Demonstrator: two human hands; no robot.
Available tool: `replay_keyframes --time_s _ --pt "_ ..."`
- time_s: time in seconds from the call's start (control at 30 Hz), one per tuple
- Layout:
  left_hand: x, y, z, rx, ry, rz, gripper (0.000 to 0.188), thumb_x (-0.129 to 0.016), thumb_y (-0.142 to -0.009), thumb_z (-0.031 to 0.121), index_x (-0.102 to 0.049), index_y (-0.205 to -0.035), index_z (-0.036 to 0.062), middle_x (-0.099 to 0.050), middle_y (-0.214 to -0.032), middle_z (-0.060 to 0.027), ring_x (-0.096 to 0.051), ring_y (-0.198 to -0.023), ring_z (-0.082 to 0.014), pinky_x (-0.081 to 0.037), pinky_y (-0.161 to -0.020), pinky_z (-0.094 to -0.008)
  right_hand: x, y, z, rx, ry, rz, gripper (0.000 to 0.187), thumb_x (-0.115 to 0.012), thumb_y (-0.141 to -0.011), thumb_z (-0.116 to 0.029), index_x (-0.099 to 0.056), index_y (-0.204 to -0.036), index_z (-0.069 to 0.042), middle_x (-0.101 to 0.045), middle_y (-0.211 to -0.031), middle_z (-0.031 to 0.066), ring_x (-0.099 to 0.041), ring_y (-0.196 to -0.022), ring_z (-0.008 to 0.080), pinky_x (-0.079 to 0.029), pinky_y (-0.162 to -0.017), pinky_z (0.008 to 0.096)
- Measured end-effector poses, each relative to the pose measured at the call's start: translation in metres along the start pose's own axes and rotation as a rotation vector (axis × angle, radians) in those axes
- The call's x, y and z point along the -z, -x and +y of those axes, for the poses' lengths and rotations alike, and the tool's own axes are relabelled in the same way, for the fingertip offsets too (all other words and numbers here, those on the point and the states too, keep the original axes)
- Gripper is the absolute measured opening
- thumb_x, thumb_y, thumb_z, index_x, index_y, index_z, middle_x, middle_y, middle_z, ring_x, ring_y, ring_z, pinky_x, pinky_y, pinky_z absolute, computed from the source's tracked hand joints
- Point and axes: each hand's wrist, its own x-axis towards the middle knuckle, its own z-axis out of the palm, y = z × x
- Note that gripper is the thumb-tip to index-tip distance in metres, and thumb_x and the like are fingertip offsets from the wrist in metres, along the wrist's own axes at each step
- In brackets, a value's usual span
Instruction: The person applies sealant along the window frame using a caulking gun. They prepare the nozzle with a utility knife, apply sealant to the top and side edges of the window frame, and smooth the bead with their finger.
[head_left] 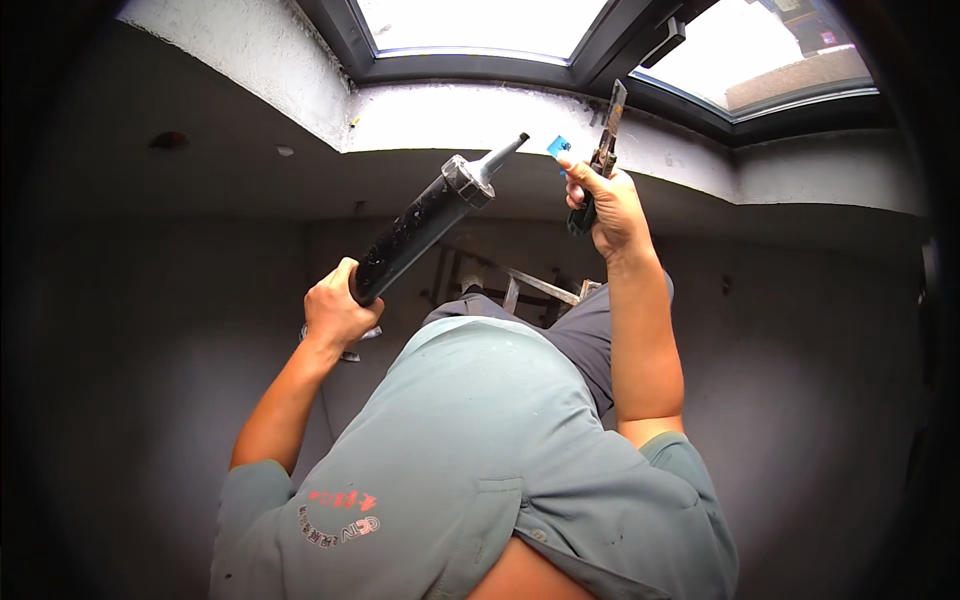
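Gripping the lower end of a black sealant tube (418,226), the left hand (338,312) has its fingers wrapped tight around the barrel, left of the frame's centre. The tube slants up and to the right, and its grey nozzle (502,157) points toward the white sill (470,118) near the top centre. The right hand (608,205), right of centre, is clenched on the dark handle of a utility knife (603,160), whose blade end rises toward the dark window frame (600,60). A small blue piece (558,146) shows just beside that hand's fingertips; what it is cannot be told.

As a judgement, the work looks early. The nozzle is close to the knife but not touching it, and whether its tip is already cut open cannot be told. No fresh bead of sealant shows along the sill or the frame, so the sealing itself seems not yet done.

The tube carries a label running along its black barrel, too dark and small to make out. On the grey-green shirt (480,450), at the lower left of the frame, sits a small red and white printed patch (338,515). A metal ladder (525,290) shows at centre, beyond the person's knees.
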Motion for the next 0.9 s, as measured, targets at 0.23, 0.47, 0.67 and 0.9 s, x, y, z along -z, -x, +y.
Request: replay_keyframes --time_s 0.23,0.47,0.67,0.9 --pt "0.002 0.008 0.012 0.107 0.050 -0.113 0.030 -0.073 -0.066 0.016 -0.060 -0.092 0.0082 -0.068 -0.076 -0.0119 -0.069 -0.075 -0.0374 -0.055 -0.068 -0.0452 0.000 -0.006 0.002 0.107 0.169 -0.036 0.041 -0.084 -0.087 -0.021 -0.072 -0.116 0.005 -0.057 -0.072 -0.0051 -0.047 -0.065 0.0035 -0.036 -0.061 0.0223" --pt "0.007 0.009 0.013 0.146 0.090 -0.210 0.033 -0.073 -0.064 0.017 -0.059 -0.092 0.0071 -0.068 -0.074 -0.0127 -0.069 -0.074 -0.0376 -0.054 -0.068 -0.0452 -0.001 -0.020 -0.001 0.168 0.358 -0.126 0.037 -0.082 -0.089 -0.021 -0.074 -0.118 0.002 -0.069 -0.085 -0.0009 -0.058 -0.075 0.0044 -0.045 -0.070 0.0203" --pt "0.009 0.007 0.010 0.137 0.094 -0.228 0.033 -0.074 -0.063 0.017 -0.059 -0.091 0.0067 -0.069 -0.075 -0.0132 -0.069 -0.075 -0.0380 -0.055 -0.068 -0.0450 -0.010 -0.024 0.000 0.242 0.454 -0.147 0.032 -0.078 -0.093 -0.020 -0.075 -0.116 0.003 -0.073 -0.090 0.0016 -0.062 -0.080 0.0064 -0.050 -0.074 0.0224" --pt "0.007 0.007 0.009 0.157 0.090 -0.237 0.034 -0.074 -0.063 0.018 -0.060 -0.092 0.0067 -0.069 -0.075 -0.0134 -0.070 -0.075 -0.0380 -0.055 -0.069 -0.0447 -0.001 -0.019 0.005 0.268 0.616 -0.197 0.028 -0.075 -0.097 -0.018 -0.073 -0.115 0.003 -0.068 -0.087 -0.0027 -0.059 -0.080 0.0041 -0.049 -0.074 0.0223"
